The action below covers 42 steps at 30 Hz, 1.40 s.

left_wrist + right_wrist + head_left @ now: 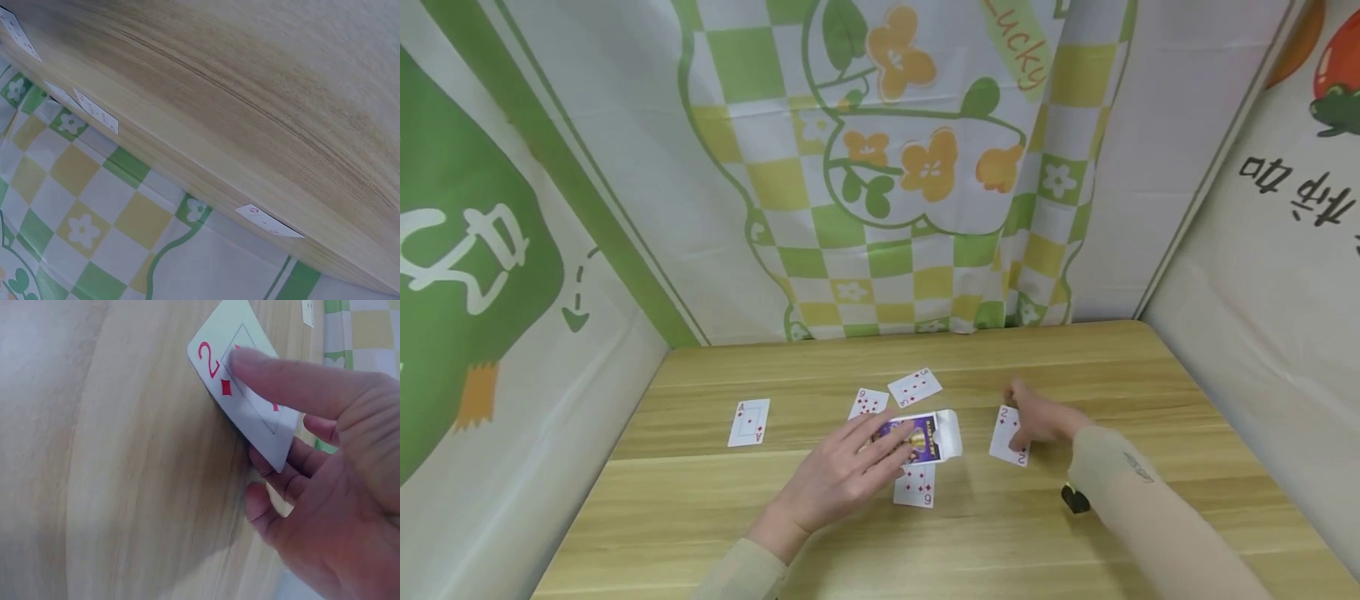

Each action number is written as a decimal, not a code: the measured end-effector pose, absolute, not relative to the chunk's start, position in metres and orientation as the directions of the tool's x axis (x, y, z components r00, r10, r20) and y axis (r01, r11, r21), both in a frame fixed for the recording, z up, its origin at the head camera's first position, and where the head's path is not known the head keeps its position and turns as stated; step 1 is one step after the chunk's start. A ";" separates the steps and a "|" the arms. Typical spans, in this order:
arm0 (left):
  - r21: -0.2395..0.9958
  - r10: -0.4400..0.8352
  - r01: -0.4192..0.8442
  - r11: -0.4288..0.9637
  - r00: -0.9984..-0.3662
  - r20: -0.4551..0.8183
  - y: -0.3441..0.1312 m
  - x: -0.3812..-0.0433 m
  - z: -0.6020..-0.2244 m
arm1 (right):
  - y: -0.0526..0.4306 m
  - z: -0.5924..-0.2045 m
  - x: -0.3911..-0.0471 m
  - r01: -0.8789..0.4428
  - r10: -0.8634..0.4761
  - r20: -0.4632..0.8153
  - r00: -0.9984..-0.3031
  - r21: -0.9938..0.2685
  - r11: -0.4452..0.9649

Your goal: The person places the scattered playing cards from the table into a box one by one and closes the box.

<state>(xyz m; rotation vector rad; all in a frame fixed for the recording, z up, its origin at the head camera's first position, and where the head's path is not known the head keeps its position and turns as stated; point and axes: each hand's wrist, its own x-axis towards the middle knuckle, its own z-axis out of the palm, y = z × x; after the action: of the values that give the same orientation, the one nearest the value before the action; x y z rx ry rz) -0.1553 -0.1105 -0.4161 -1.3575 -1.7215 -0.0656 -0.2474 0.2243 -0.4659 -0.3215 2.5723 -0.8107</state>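
Note:
My right hand (1048, 419) pinches a two of diamonds playing card (253, 394). The thumb (281, 375) lies across its face, and the other fingers curl behind its lower edge. In the right wrist view the card tilts over the wood, with a shadow beside it. My left hand (850, 467) lies with extended fingers across a purple and white card box (928, 442); its white flap stands out at the right end. The box overlaps a six of diamonds (914, 492) and sits close to a nine of diamonds (868, 402). The left hand is out of its wrist view.
An ace of diamonds (749, 422) lies apart on the left of the wooden table (700, 492). Behind the box is a three of diamonds (915, 387). A checked curtain (880, 275) hangs along the back edge. A small black piece (1075, 498) shows beneath the right sleeve.

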 end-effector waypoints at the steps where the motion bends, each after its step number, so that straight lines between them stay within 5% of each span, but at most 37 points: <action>1: -0.465 0.744 0.793 0.394 0.021 0.667 -0.111 -0.155 -0.416 | 0.226 -0.466 -0.247 -0.110 -0.342 -0.307 -0.888 -0.580 0.807; 9: -0.460 0.744 0.795 0.396 0.016 0.669 -0.113 -0.155 -0.415 | 0.237 -0.462 -0.247 -0.240 -0.351 -0.150 -0.924 -0.488 0.839; 17: -0.459 0.739 0.793 0.400 0.017 0.674 -0.114 -0.158 -0.419 | 0.249 -0.453 -0.243 -0.306 -0.384 -0.031 -0.923 -0.545 0.781; 42: -0.486 0.733 0.778 0.399 0.048 0.678 -0.118 -0.159 -0.411 | 0.281 -0.439 -0.216 -0.015 -0.301 -0.127 -0.945 -0.904 0.428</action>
<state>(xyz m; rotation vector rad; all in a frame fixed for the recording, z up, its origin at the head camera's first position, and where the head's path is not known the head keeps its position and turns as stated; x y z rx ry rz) -0.1588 -0.1175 -0.4106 -1.3403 -1.6873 -0.0573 -0.2161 0.2812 -0.4392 -0.2741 2.4158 -1.5241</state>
